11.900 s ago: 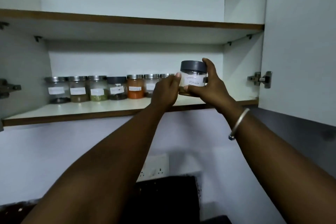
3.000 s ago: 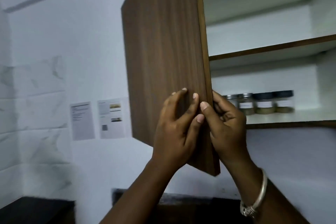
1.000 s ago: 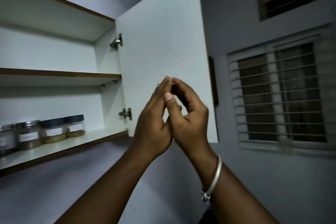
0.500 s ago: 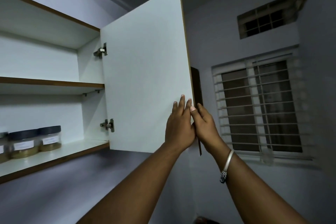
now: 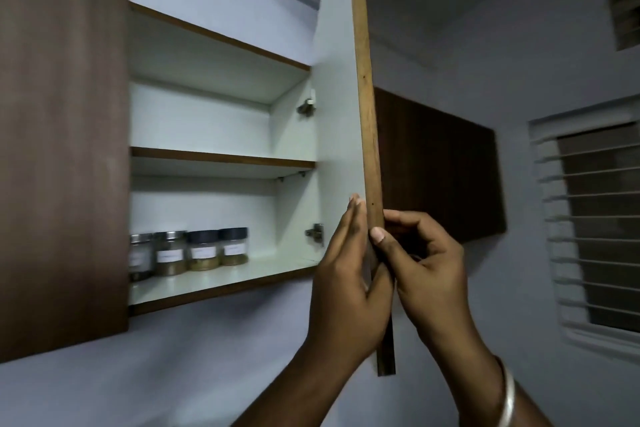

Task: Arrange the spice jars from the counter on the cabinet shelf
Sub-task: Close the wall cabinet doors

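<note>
Left hand (image 5: 346, 274) lies flat, fingers straight, on the white inner face of the right door (image 5: 367, 114). Right hand (image 5: 426, 263) curls round that door's wooden edge, thumb on it. Head view: four spice jars (image 5: 204, 251) stand in a row on the lower cabinet shelf (image 5: 242, 279). Any others would be hidden by the closed left door (image 5: 62, 149). No jar is in hand and the counter is out of view. Placing looks done; likely only closing the right door is left.
</note>
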Tool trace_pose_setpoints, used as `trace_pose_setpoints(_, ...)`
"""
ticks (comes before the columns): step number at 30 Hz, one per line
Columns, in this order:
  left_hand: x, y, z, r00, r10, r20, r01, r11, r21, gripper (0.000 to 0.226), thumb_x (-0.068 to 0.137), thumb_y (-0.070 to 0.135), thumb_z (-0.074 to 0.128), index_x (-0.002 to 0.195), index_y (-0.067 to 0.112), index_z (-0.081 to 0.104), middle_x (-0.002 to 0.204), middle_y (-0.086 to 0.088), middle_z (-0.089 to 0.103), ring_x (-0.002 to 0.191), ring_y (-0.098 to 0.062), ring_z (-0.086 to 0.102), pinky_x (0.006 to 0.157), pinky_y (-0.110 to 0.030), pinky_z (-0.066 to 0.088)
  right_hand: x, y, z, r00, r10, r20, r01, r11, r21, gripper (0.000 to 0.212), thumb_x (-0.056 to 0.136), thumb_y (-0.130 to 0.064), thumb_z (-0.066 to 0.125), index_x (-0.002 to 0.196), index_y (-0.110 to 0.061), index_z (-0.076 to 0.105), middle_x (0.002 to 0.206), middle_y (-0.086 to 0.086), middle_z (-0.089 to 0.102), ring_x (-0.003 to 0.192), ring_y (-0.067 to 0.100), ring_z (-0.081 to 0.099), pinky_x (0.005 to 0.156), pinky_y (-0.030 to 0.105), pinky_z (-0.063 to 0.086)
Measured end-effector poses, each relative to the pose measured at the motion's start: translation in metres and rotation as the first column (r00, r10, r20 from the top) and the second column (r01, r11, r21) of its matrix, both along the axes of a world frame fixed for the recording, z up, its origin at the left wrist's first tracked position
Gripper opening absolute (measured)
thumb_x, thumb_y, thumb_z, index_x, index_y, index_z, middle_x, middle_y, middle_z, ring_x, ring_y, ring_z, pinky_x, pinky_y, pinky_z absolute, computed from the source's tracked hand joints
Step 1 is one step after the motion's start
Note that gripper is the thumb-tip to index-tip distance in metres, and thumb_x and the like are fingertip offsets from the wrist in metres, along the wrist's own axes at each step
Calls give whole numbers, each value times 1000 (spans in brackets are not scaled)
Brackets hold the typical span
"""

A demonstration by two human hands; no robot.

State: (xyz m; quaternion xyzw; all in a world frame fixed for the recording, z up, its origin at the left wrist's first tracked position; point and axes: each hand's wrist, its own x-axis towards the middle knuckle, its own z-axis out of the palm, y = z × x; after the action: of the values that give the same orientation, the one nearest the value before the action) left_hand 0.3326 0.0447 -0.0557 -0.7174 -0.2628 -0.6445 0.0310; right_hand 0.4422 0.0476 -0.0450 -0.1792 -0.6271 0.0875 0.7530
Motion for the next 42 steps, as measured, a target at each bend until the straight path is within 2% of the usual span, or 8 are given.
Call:
trace_pose_setpoints(5, -92, -16, 3, 991, 69, 114, -57, 993, -102, 61, 100, 10, 57, 158, 23, 40, 155, 6, 51, 141, -8, 50, 109, -41, 52, -91, 16, 6, 991, 105, 82, -104, 994, -17, 37, 83, -25, 78, 118, -31, 66, 111, -10, 66, 105, 7, 66, 87, 24, 59)
trace_pose_setpoints(10, -169, -26, 12, 954, 298, 21, -291, 943, -161, 57, 104, 11, 56, 157, 24, 40, 150, 6, 53, 132, -5, 56, 106, -35, 54, -172, 36, 16, 965, -14, 261, -3, 998, 66, 63, 89, -25, 75, 147, -30, 49, 147, -1, 44, 136, 22, 43, 109, 43, 45)
trace_pose_setpoints(16, -255, -34, 9, 717, 673, -185, -695, 712, -100, 73, 99, 20, 62, 162, 24, 25, 168, 5, 29, 153, -12, 26, 124, -39, 31, -245, 65, 23, 861, -211, 463, 175, 977, 120, 73, 93, -44, 52, 158, -43, 21, 171, -2, 11, 157, 28, 6, 118, 58, 21)
trace_pose_setpoints(19, -300, -38, 6, 556, 792, -253, -828, 555, -82, 75, 101, 33, 59, 163, 21, 20, 171, 1, 21, 158, -21, 14, 125, -42, 17, -274, 85, 22, 803, -319, 504, 269, 948, 172, 74, 95, -46, 46, 160, -41, 12, 172, 1, 8, 157, 33, 7, 121, 62, 20)
trace_pose_setpoints(22, -343, -41, 0, 393, 840, -375, -917, 390, -87, 80, 102, 51, 51, 165, 24, 9, 174, 4, 2, 160, -23, -3, 125, -48, 17, -296, 100, 20, 753, -389, 531, 344, 920, 187, 71, 96, -51, 34, 161, -39, 8, 172, 5, 8, 156, 37, 10, 120, 64, 22)
trace_pose_setpoints(30, -395, -38, -18, 235, 837, -494, -965, 262, -14, 85, 99, 66, 38, 164, 30, -3, 169, 9, -21, 157, -23, -20, 128, -48, 3, -339, 125, 17, 705, -394, 590, 413, 904, 110, 70, 103, -56, 32, 160, -43, -6, 171, 3, -11, 157, 40, -2, 121, 64, 18)
trace_pose_setpoints(34, -395, -26, -11, 161, 833, -529, -967, 240, 84, 81, 96, 72, 22, 160, 37, -12, 167, 10, -29, 155, -22, -29, 127, -45, -6, -350, 139, 14, 698, -377, 609, 424, 903, 73, 65, 101, -62, 16, 155, -48, -19, 167, -2, -27, 156, 37, -15, 123, 64, 7)
trace_pose_setpoints(42, -386, 24, 22, 40, 825, -563, -928, 240, 286, 69, 103, 55, 19, 163, 33, -6, 169, 5, -25, 154, -26, -32, 126, -56, -10, -364, 147, 8, 701, -398, 591, 440, 894, 81, 67, 96, -68, -1, 157, -44, -15, 170, 1, -19, 155, 37, -16, 123, 64, 5)
